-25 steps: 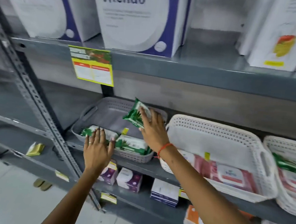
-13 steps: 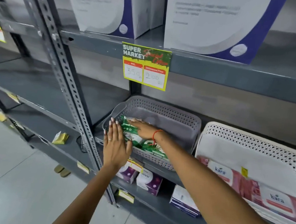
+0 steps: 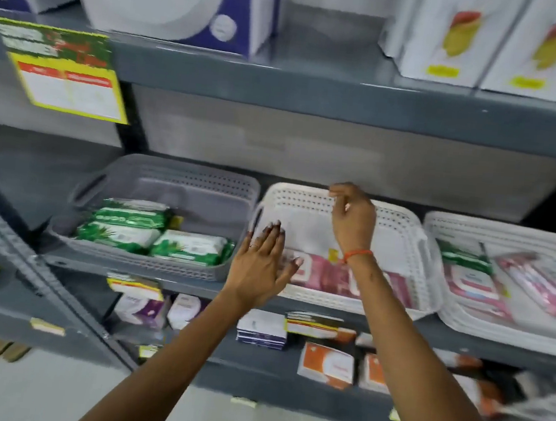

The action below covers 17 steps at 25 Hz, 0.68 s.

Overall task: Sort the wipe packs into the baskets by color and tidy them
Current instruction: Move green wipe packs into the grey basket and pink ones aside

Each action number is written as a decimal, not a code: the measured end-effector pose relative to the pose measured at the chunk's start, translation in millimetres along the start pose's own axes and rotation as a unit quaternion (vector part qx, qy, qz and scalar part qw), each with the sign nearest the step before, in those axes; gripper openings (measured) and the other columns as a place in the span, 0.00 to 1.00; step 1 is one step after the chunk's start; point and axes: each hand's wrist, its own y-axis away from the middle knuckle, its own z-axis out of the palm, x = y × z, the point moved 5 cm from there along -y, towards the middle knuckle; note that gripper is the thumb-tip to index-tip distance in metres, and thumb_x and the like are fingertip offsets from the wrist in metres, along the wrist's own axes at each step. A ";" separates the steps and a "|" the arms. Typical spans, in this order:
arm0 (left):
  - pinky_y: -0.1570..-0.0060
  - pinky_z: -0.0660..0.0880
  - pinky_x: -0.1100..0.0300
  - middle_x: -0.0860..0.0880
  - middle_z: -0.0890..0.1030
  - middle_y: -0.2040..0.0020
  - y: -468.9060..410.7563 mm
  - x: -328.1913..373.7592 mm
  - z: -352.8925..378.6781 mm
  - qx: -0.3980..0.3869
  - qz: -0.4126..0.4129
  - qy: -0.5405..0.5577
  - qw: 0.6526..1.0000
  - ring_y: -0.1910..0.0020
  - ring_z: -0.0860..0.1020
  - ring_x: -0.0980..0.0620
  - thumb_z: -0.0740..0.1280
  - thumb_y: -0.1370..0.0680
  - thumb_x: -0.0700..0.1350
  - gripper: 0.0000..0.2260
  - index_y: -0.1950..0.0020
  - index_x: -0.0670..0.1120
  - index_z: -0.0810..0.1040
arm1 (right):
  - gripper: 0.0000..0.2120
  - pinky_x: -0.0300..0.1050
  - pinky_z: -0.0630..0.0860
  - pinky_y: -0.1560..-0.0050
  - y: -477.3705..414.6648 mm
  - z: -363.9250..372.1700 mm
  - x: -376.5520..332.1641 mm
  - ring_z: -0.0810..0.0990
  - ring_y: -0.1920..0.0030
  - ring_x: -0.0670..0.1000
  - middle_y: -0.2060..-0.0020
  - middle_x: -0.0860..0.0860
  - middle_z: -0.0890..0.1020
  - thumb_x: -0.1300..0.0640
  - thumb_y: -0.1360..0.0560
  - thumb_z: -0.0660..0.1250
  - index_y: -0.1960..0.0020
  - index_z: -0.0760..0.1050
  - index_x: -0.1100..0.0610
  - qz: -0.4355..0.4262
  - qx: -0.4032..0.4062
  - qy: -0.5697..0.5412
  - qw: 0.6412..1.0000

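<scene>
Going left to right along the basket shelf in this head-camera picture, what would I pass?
Grey basket holding green wipe packs → middle white basket holding pink wipe packs → right white basket holding both green and pink packs.

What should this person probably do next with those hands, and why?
Probably reach the right hand over to the far-right white basket and lift out the green pack. That basket mixes a green pack with pink packs, while the grey basket holds only green ones. Both hands look empty, the left hand spread at the middle basket's front.
</scene>
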 end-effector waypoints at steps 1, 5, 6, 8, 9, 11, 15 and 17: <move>0.28 0.37 0.53 0.46 0.57 0.23 1.0 11.2 4.8 0.002 0.011 -0.009 1.000 0.25 0.54 0.51 0.38 0.26 0.63 0.37 0.25 0.42 0.57 | 0.18 0.51 0.77 0.49 -5.8 -27.6 21.9 0.82 0.54 0.62 0.56 0.60 0.86 0.60 0.31 0.53 0.56 0.81 0.63 0.004 0.056 0.036 0.998; 0.28 0.44 0.51 0.44 0.67 0.28 8.5 14.7 10.2 0.000 0.015 -0.020 1.000 0.28 0.64 0.49 0.42 0.27 0.61 0.35 0.29 0.42 0.67 | 0.14 0.52 0.73 0.44 -30.0 -98.6 125.8 0.76 0.44 0.64 0.46 0.65 0.80 0.66 0.28 0.61 0.45 0.77 0.64 0.148 0.083 0.219 0.961; 0.28 0.47 0.50 0.43 0.69 0.29 9.2 13.6 10.0 0.003 0.014 -0.021 1.000 0.29 0.66 0.48 0.43 0.26 0.61 0.34 0.30 0.42 0.69 | 0.12 0.52 0.73 0.45 -35.9 -107.3 152.6 0.75 0.43 0.62 0.47 0.66 0.79 0.66 0.27 0.63 0.44 0.75 0.64 0.186 0.037 0.265 0.945; 0.29 0.53 0.48 0.42 0.74 0.33 9.1 11.4 7.8 0.018 0.009 -0.022 1.000 0.33 0.71 0.47 0.47 0.25 0.60 0.32 0.34 0.41 0.73 | 0.09 0.52 0.71 0.42 -39.4 -110.1 191.9 0.73 0.40 0.58 0.50 0.66 0.77 0.65 0.24 0.62 0.45 0.73 0.63 0.226 -0.128 0.367 0.893; 0.29 0.55 0.47 0.42 0.75 0.34 9.0 10.4 6.8 0.023 0.003 -0.023 0.999 0.34 0.72 0.46 0.48 0.25 0.60 0.31 0.35 0.41 0.74 | 0.14 0.54 0.69 0.36 -39.2 -107.9 200.9 0.71 0.35 0.58 0.43 0.65 0.76 0.67 0.24 0.61 0.39 0.71 0.61 0.224 -0.213 0.409 0.859; 0.30 0.58 0.47 0.43 0.77 0.36 9.6 7.8 6.2 0.025 -0.007 -0.025 0.999 0.35 0.73 0.46 0.50 0.25 0.60 0.29 0.36 0.42 0.76 | 0.29 0.58 0.64 0.29 -40.4 -103.5 205.3 0.65 0.29 0.62 0.31 0.61 0.69 0.71 0.26 0.60 0.28 0.63 0.53 0.199 -0.326 0.434 0.816; 0.31 0.60 0.48 0.44 0.77 0.36 9.3 8.8 4.8 0.033 -0.007 -0.028 0.999 0.35 0.74 0.46 0.51 0.25 0.60 0.28 0.37 0.44 0.77 | 0.36 0.62 0.64 0.29 -50.4 -112.3 209.9 0.65 0.29 0.62 0.27 0.57 0.66 0.69 0.28 0.66 0.26 0.59 0.49 0.200 -0.384 0.470 0.769; 0.30 0.58 0.49 0.43 0.74 0.33 9.4 10.1 4.1 0.038 -0.008 -0.023 0.999 0.32 0.70 0.46 0.49 0.24 0.60 0.29 0.35 0.44 0.75 | 0.33 0.66 0.59 0.28 -49.7 -121.1 207.9 0.63 0.29 0.63 0.30 0.57 0.69 0.63 0.29 0.69 0.28 0.62 0.51 0.201 -0.292 0.478 0.803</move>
